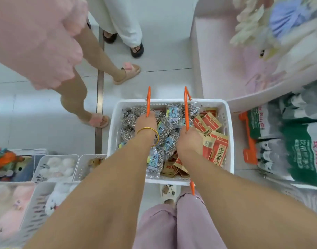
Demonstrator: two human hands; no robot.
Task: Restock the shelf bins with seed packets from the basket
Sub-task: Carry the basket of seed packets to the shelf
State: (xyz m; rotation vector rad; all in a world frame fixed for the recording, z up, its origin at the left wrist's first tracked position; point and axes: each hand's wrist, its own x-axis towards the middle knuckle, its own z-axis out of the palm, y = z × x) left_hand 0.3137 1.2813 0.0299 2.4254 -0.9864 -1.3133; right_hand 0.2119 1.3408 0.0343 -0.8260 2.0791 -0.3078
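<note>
A white plastic basket (229, 133) sits low in front of my legs, over the tiled floor. It holds several clear sunflower seed packets (164, 130) on its left and red-and-tan packets (215, 150) on its right. My left hand (145, 125), with a gold bangle on the wrist, is closed around the left orange handle (148, 101). My right hand (188, 141) is closed around the right orange handle (186, 108).
Two other people stand ahead on the floor, one in pink slippers (127, 72), one in dark sandals (137, 50). White bins (46, 160) of plush toys lie at my lower left. Packs of bottled water (296, 150) and a pink shelf (217, 56) stand at right.
</note>
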